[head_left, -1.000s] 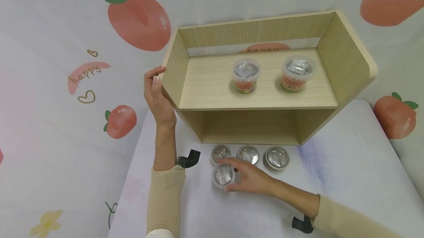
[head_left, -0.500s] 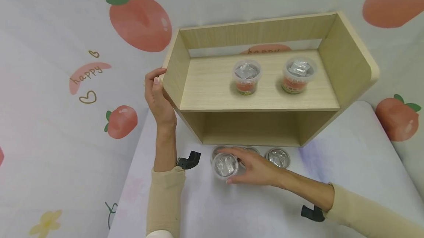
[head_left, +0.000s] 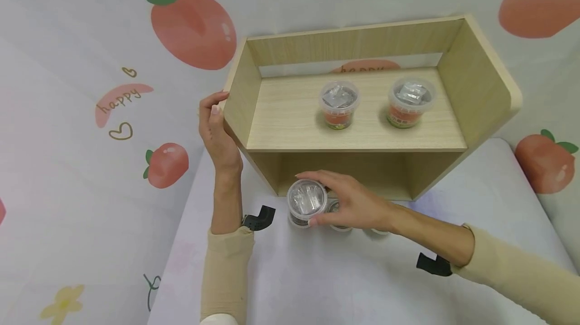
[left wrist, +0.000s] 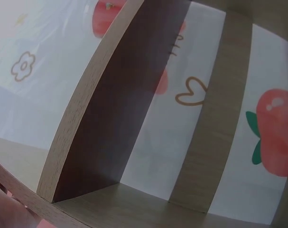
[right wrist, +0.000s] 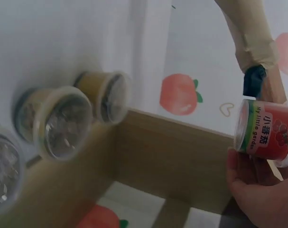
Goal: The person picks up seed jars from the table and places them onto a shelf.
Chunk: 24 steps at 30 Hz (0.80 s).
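Lifted off the desk [head_left: 317,285] since a second ago, the small cup [head_left: 307,200] now hangs before the shelf unit's [head_left: 353,134] lower opening, the right hand's [head_left: 358,207] fingers curled round its sides. It looks light, smooth, thin-walled; grip below the lid. The left hand [head_left: 216,131] rests open-fingered against the unit's side.
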Each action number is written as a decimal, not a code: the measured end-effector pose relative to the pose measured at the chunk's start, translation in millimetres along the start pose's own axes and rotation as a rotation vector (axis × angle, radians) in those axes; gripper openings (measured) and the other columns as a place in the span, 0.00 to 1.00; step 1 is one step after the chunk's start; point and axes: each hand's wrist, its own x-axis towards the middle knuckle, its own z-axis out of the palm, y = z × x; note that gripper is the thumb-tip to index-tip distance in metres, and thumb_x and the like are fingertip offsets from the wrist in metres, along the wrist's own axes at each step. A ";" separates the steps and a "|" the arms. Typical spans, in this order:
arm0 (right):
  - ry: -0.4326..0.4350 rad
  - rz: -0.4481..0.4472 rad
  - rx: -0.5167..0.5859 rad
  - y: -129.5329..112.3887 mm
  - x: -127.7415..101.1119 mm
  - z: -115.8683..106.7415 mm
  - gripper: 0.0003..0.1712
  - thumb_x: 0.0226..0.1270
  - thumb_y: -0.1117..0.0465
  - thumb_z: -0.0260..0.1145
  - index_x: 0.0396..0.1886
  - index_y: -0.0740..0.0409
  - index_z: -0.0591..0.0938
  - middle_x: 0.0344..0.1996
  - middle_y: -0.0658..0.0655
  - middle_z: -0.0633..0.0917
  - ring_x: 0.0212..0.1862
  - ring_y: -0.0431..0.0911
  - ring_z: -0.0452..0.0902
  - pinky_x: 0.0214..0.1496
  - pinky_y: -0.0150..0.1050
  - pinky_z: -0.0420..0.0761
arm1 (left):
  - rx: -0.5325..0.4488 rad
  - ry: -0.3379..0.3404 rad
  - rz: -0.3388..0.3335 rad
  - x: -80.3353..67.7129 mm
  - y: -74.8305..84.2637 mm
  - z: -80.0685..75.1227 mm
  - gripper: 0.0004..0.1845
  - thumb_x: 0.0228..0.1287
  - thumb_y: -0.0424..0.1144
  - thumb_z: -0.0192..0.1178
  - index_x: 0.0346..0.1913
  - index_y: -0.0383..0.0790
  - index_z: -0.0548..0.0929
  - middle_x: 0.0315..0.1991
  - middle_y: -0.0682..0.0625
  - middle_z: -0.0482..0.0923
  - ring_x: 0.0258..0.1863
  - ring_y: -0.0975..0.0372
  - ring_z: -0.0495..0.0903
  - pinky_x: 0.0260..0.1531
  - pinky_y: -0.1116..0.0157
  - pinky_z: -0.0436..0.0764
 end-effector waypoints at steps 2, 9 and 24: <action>0.007 0.003 0.000 -3.7 4.9 -6.0 0.45 0.54 0.49 0.79 0.71 0.44 0.69 0.62 0.43 0.77 0.61 0.38 0.74 0.64 0.42 0.73 | 0.004 -0.001 -0.001 -0.2 0.1 0.0 0.16 0.69 0.43 0.45 0.48 0.43 0.82 0.48 0.43 0.77 0.45 0.52 0.74 0.47 0.59 0.71; 0.016 0.013 -0.005 -17.7 19.4 -26.8 0.45 0.56 0.46 0.77 0.72 0.46 0.69 0.63 0.42 0.76 0.65 0.38 0.70 0.69 0.39 0.67 | 0.008 -0.001 0.000 0.1 -0.3 0.2 0.16 0.70 0.42 0.45 0.48 0.43 0.82 0.47 0.44 0.77 0.44 0.53 0.74 0.47 0.60 0.71; 0.160 0.067 0.050 -43.7 54.7 -55.4 0.43 0.55 0.52 0.78 0.71 0.49 0.70 0.58 0.47 0.78 0.54 0.40 0.77 0.59 0.41 0.76 | -0.023 -0.003 -0.011 0.4 0.0 0.3 0.16 0.70 0.42 0.45 0.49 0.42 0.82 0.43 0.44 0.78 0.37 0.55 0.76 0.40 0.61 0.74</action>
